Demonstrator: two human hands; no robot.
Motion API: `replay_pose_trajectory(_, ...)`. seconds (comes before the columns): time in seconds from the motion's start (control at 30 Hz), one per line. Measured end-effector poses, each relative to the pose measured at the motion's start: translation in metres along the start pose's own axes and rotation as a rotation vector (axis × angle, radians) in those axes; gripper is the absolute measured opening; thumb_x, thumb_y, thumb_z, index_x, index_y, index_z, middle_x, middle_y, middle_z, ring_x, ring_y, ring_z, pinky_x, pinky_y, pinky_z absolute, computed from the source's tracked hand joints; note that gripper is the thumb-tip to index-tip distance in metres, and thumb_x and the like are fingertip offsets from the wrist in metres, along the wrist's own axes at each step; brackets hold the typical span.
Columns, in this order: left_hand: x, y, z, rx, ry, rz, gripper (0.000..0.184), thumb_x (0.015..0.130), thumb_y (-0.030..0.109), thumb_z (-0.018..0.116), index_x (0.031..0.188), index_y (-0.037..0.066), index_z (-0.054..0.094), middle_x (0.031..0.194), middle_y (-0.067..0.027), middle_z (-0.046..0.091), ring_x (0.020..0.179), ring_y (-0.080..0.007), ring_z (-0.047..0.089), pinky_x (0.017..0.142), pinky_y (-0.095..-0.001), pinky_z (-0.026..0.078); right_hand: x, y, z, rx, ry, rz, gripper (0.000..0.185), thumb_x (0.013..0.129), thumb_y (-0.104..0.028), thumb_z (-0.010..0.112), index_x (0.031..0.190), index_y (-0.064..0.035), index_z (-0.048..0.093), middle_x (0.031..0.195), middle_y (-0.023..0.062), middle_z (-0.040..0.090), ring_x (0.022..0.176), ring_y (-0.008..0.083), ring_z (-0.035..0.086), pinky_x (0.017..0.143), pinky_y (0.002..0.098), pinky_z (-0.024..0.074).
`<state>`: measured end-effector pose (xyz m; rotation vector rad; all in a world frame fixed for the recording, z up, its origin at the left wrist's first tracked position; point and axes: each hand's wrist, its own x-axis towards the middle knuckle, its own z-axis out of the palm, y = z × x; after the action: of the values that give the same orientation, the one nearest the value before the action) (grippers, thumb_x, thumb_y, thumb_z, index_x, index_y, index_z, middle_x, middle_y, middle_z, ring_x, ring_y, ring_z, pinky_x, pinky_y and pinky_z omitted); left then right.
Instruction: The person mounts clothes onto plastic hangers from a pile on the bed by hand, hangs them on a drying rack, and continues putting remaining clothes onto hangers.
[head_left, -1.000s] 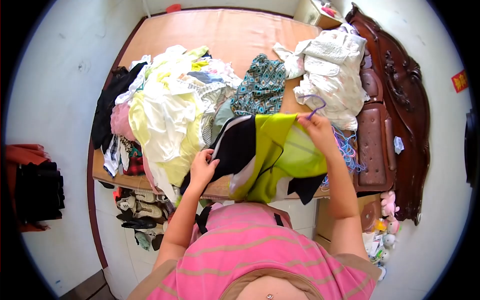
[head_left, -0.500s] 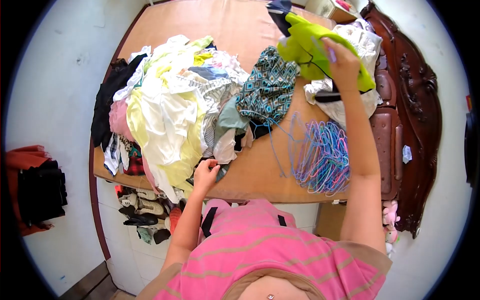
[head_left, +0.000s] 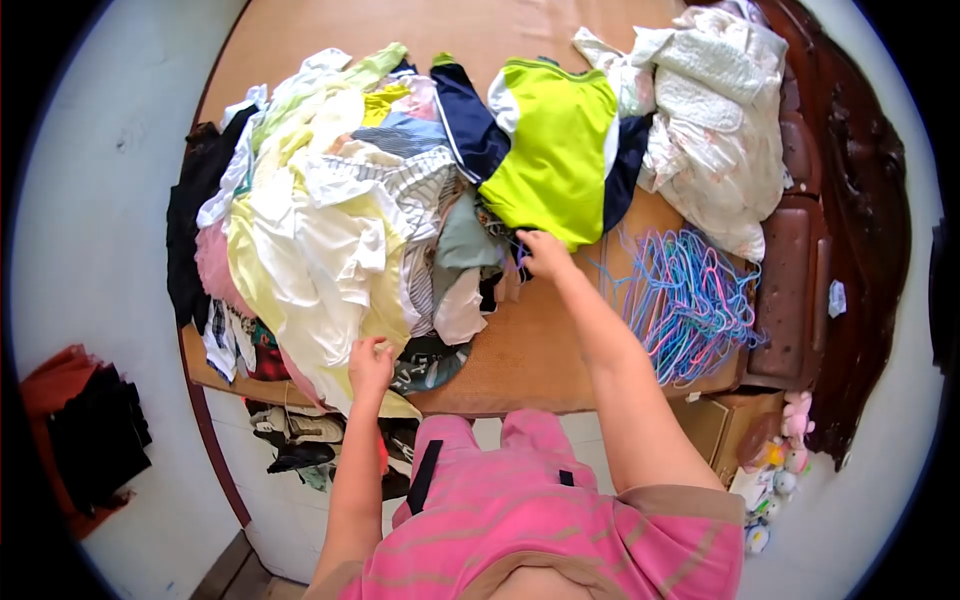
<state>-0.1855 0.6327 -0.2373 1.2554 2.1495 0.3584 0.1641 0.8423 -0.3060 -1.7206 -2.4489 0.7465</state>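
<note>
The lime green and navy garment (head_left: 555, 150) lies spread on the bed, over the spot where the patterned garment was. At its lower edge is my right hand (head_left: 545, 255), its fingers closed near a bit of purple hanger; what they grip is too small to tell. My left hand (head_left: 371, 362) is at the front edge of the big clothes pile (head_left: 320, 230), fingers curled beside pale yellow cloth. Whether it holds any of that cloth is unclear. A grey-green cloth (head_left: 465, 235) lies between the pile and the lime garment.
A heap of blue and pink hangers (head_left: 690, 305) lies at the bed's front right. Behind it are white quilted clothes (head_left: 715, 130) beside the brown padded headboard (head_left: 790, 280). Shoes (head_left: 300, 430) and soft toys (head_left: 797, 415) stand below the bed edge.
The lime and navy garment, first held up on a purple hanger, now lies spread on the bed. My right hand has come back down toward the middle; my left hand has shifted slightly left.
</note>
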Motion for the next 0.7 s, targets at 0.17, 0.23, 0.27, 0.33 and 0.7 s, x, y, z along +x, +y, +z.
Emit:
replay_pose_trajectory(0.17, 0.024, -0.003, 0.003, 0.041, 0.125, 0.075, 0.040, 0.072, 0.013, 0.072, 0.110, 0.008, 0.058, 0.116, -0.0179, 0.048, 0.108, -0.0355, 0.049, 0.093, -0.0405, 0.041, -0.047, 0.015, 0.029, 0.273, 0.229, 0.047, 0.034, 0.072, -0.008, 0.064, 0.106, -0.0100, 0.065, 0.109, 0.0093, 0.060, 0.105, 0.0286, 0.055, 0.092, 0.0388, 0.0452)
replay_pose_trajectory(0.23, 0.030, 0.002, 0.007, 0.082, 0.156, 0.079, 0.045, 0.071, 0.012, 0.072, 0.113, 0.008, 0.056, 0.122, -0.0192, 0.044, 0.113, -0.0371, 0.045, 0.096, -0.0419, 0.038, -0.073, 0.057, 0.057, 0.146, 0.452, 0.176, 0.027, 0.073, -0.007, 0.063, 0.099, -0.0088, 0.067, 0.105, 0.0120, 0.061, 0.101, 0.0308, 0.055, 0.087, 0.0395, 0.0461)
replay_pose_trajectory(0.27, 0.032, 0.004, 0.008, 0.124, 0.209, 0.075, 0.049, 0.071, 0.011, 0.073, 0.116, 0.008, 0.054, 0.128, -0.0205, 0.041, 0.117, -0.0387, 0.042, 0.100, -0.0434, 0.036, -0.089, 0.082, 0.065, 0.055, 0.474, 0.285, 0.023, 0.073, -0.006, 0.061, 0.095, -0.0089, 0.068, 0.101, 0.0138, 0.061, 0.098, 0.0318, 0.055, 0.084, 0.0395, 0.0465)
replay_pose_trajectory(0.33, 0.035, 0.008, 0.013, 0.136, 0.209, 0.055, 0.054, 0.071, 0.011, 0.073, 0.120, 0.008, 0.052, 0.131, -0.0219, 0.037, 0.119, -0.0400, 0.039, 0.101, -0.0447, 0.034, -0.125, 0.128, 0.082, 0.135, 0.526, 0.671, 0.020, 0.074, -0.006, 0.060, 0.093, -0.0083, 0.068, 0.098, 0.0134, 0.061, 0.097, 0.0317, 0.055, 0.084, 0.0409, 0.0453)
replay_pose_trajectory(0.7, 0.065, 0.002, 0.035, 0.184, 0.336, -0.043, 0.081, 0.069, 0.025, 0.077, 0.132, -0.002, 0.034, 0.133, -0.0291, 0.032, 0.122, -0.0439, 0.031, 0.104, -0.0481, 0.028, -0.163, 0.185, 0.128, 0.846, 0.236, 1.121, 0.055, 0.087, -0.038, 0.060, 0.131, -0.0074, 0.044, 0.097, 0.0109, 0.058, 0.091, 0.0226, 0.060, 0.072, 0.0372, 0.0514)
